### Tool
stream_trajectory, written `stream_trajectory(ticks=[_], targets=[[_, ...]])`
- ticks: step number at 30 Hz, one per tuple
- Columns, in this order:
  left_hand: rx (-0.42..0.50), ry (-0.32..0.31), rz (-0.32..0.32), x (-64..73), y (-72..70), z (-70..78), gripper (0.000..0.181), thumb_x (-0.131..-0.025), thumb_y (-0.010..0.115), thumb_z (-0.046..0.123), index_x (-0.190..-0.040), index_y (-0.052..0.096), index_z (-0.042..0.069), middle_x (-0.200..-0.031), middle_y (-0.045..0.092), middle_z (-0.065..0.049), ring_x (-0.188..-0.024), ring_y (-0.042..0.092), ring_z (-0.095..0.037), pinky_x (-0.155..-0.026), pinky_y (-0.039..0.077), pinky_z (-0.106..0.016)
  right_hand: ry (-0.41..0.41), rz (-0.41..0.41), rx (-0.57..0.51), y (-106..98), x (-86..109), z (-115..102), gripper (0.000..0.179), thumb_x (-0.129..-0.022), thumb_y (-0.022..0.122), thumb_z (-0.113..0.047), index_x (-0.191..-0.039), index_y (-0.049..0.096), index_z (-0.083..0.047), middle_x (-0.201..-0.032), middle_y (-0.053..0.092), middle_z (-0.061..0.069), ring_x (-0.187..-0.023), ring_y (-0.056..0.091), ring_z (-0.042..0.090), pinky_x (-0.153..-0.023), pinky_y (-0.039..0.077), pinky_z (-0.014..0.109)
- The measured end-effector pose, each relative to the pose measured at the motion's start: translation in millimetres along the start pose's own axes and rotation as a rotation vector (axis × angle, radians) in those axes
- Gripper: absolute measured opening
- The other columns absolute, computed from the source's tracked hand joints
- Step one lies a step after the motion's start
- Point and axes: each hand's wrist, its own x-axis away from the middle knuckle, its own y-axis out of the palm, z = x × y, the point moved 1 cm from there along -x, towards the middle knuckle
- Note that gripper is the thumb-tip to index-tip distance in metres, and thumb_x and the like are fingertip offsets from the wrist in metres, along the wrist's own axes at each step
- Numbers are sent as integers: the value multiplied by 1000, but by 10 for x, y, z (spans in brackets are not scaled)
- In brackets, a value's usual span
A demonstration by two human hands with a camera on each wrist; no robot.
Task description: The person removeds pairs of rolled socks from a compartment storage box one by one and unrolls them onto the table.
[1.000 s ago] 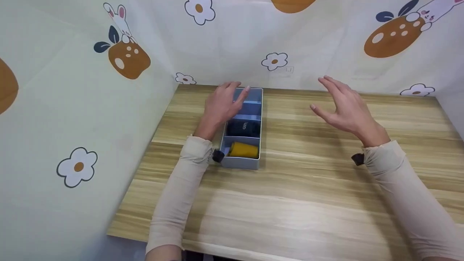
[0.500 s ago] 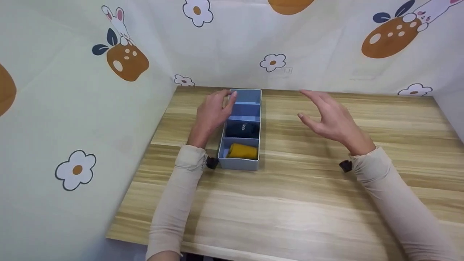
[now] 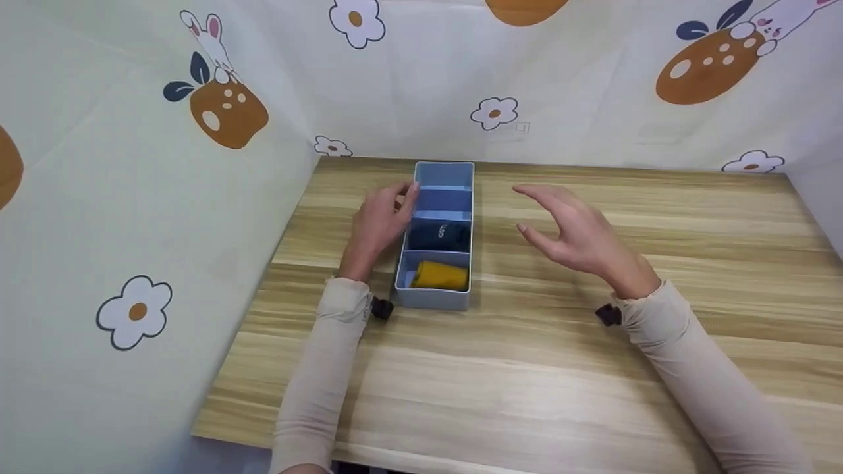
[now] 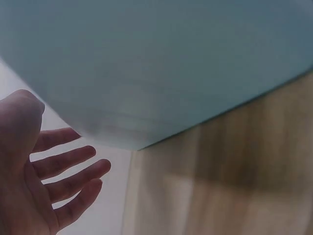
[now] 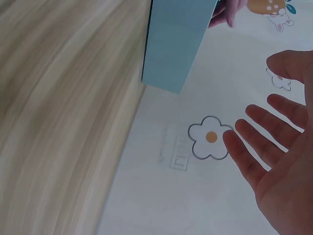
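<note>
A long blue-grey box (image 3: pixel 435 299) with several compartments stands on the table. Its front compartment holds a rolled yellow cloth (image 3: pixel 440 274), and a dark navy rolled cloth (image 3: pixel 440 235) with pale lettering lies in the one behind. At the box's left side is my left hand (image 3: pixel 380 220), its fingers loosely bent near the rim; whether they touch it I cannot tell. In the left wrist view the fingers (image 4: pixel 73 183) are spread beside the box wall (image 4: pixel 146 68). Apart from the box on its right, my right hand (image 3: pixel 573 230) hovers with fingers extended, holding nothing.
The wooden table (image 3: pixel 527 375) meets a patterned cloth wall (image 3: pixel 408 85) at the back, and another such wall (image 3: pixel 79 230) runs along the left. The box's two rear compartments (image 3: pixel 444 201) show bare floors.
My right hand has moved left and nearer, toward the box. The left hand has drawn back from above the box to its left side and lowered. The box and cloths stay put.
</note>
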Motion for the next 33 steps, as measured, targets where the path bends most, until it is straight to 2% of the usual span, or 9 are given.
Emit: stream_trajectory(ticks=[9, 15, 19, 24, 28, 33], targets=[[71, 49, 4, -3, 64, -131, 35, -113, 55, 41, -139, 71, 24, -136, 74, -3, -105, 74, -19, -97, 61, -41, -52, -1, -47, 59, 8, -196, 56, -104, 73, -32, -156, 58, -19, -155, 64, 3, -145, 60, 27, -119, 49, 53], [159, 58, 8, 6, 98, -263, 34, -112, 57, 38, -142, 68, 28, -138, 72, -3, -112, 73, -21, -100, 61, -43, -86, -19, -88, 107, 1, -304, 51, -103, 74, -29, -152, 62, -19, -148, 69, 2, -131, 67, 24, -99, 62, 46], [180, 57, 9, 16, 99, -294, 34, -111, 58, 39, -143, 68, 30, -136, 73, -5, -111, 75, -22, -101, 61, -44, -129, -43, -127, 161, -17, -385, 49, -102, 75, -24, -149, 64, -16, -145, 71, 4, -124, 70, 23, -90, 64, 41], [252, 65, 10, 23, 117, -313, 34, -111, 59, 35, -143, 68, 25, -135, 74, -8, -113, 75, -24, -102, 61, -45, -181, -100, -185, 242, -42, -483, 53, -101, 77, -18, -151, 62, -13, -148, 70, 6, -126, 71, 23, -86, 66, 38], [288, 51, 4, 22, 138, -310, 34, -111, 59, 35, -143, 67, 25, -135, 74, -9, -115, 75, -24, -103, 61, -45, -196, -150, -229, 301, -57, -545, 53, -100, 77, -13, -150, 62, -9, -148, 69, 9, -127, 72, 27, -86, 66, 37], [299, 23, -7, 19, 154, -317, 36, -111, 59, 35, -145, 66, 24, -135, 74, -11, -116, 76, -26, -104, 60, -45, -197, -207, -257, 389, -75, -620, 42, -101, 77, -13, -142, 69, -7, -137, 75, 10, -112, 76, 29, -86, 66, 41]])
